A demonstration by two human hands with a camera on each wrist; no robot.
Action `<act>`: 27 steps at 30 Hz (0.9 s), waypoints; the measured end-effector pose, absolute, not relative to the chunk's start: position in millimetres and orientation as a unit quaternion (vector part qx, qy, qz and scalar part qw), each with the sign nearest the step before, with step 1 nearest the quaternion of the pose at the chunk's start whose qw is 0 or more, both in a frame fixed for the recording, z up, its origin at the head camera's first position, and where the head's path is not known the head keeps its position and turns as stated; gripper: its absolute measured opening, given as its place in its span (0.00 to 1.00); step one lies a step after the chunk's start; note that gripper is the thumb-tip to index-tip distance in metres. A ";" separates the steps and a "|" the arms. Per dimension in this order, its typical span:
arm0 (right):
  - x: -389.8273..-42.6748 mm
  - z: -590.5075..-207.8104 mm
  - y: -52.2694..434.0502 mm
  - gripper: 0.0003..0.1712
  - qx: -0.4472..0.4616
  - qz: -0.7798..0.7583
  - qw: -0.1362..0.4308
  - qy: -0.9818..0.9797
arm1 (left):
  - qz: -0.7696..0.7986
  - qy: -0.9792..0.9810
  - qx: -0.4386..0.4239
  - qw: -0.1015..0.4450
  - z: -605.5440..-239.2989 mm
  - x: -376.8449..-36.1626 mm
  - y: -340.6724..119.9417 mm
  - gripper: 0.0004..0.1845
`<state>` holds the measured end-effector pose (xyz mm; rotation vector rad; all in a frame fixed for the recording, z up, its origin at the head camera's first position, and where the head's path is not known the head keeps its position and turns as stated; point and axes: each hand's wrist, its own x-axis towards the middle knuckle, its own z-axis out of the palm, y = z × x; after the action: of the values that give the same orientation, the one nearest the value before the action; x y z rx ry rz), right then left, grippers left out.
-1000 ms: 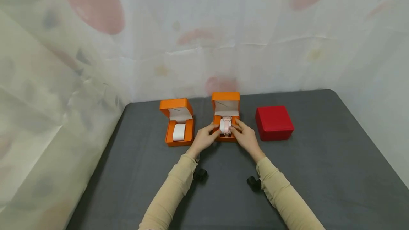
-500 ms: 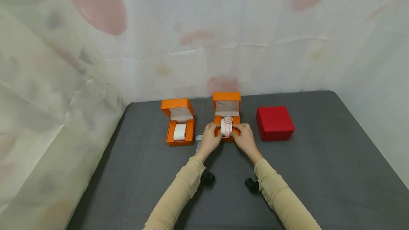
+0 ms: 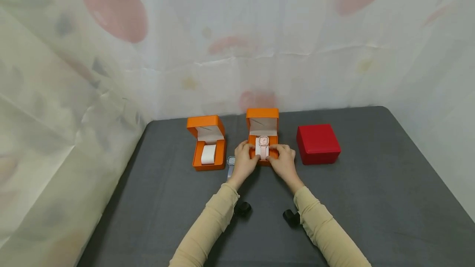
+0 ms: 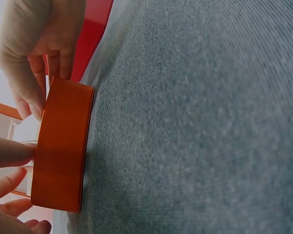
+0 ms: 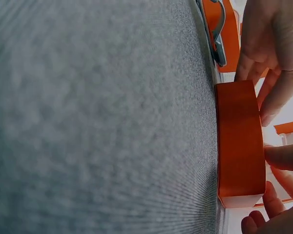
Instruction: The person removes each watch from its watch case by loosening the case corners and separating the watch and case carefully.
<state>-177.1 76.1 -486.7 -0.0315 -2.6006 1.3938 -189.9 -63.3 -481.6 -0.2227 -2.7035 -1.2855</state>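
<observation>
Orange boxes, two, open: your left hand (image 3: pixel 243 163) and right hand (image 3: pixel 285 162) grip the middle box (image 3: pixel 263 134); one pink watch (image 3: pixel 263 146) inside; one red box (image 3: pixel 317 144) shut.

Both hands (image 3: pixel 264 160) have closed in around the pink watch (image 3: pixel 263 146), uncovering a grey watch (image 3: pixel 230 165).

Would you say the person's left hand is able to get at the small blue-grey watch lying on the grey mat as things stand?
Probably yes: the blue-grey watch lies uncovered on the mat just left of the left hand, between the two open orange boxes, though that hand now holds the middle orange box.
</observation>
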 end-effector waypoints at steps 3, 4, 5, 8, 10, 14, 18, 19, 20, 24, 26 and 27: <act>-176.2 -487.8 75.3 0.17 0.005 0.471 0.113 -0.875 | -0.424 -0.898 -0.086 0.076 -483.0 -189.6 -65.1 0.15; -176.0 -487.8 75.0 0.17 0.011 0.471 0.117 -0.875 | -0.425 -0.898 -0.089 0.076 -483.2 -189.6 -65.4 0.15; -176.1 -488.2 74.9 0.17 0.014 0.473 0.119 -0.873 | -0.427 -0.896 -0.093 0.076 -483.2 -189.8 -65.6 0.15; -176.3 -488.5 74.8 0.17 0.016 0.486 0.119 -0.866 | -0.434 -0.893 -0.096 0.068 -482.8 -189.9 -65.9 0.14; -176.3 -488.1 74.8 0.17 0.010 0.499 0.111 -0.859 | -0.439 -0.891 -0.092 0.062 -482.4 -189.5 -65.7 0.13; -175.2 -487.3 74.7 0.16 -0.003 0.517 0.089 -0.852 | -0.444 -0.889 -0.090 0.064 -483.7 -189.4 -65.8 0.11; -174.5 -485.9 74.3 0.18 -0.008 0.521 0.081 -0.849 | -0.457 -0.882 -0.091 0.075 -485.2 -190.8 -66.5 0.16; -174.6 -485.4 74.4 0.19 -0.006 0.523 0.080 -0.849 | -0.460 -0.880 -0.096 0.078 -485.2 -191.0 -66.9 0.19; -174.8 -485.1 74.8 0.21 -0.006 0.525 0.079 -0.847 | -0.461 -0.878 -0.101 0.079 -485.0 -191.0 -67.2 0.22; -175.6 -483.7 77.0 0.28 0.000 0.531 0.072 -0.844 | -0.455 -0.877 -0.123 0.092 -483.4 -190.5 -68.7 0.29; -175.3 -483.2 78.0 0.29 0.001 0.529 0.068 -0.846 | -0.450 -0.879 -0.125 0.094 -482.9 -190.3 -69.4 0.29; -174.9 -483.0 78.5 0.29 0.001 0.530 0.068 -0.845 | -0.449 -0.880 -0.125 0.094 -482.9 -190.3 -69.6 0.29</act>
<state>-174.9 78.5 -483.0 0.0042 -2.5462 1.5970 -190.3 -69.6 -482.9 -0.3716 -2.6095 -1.3309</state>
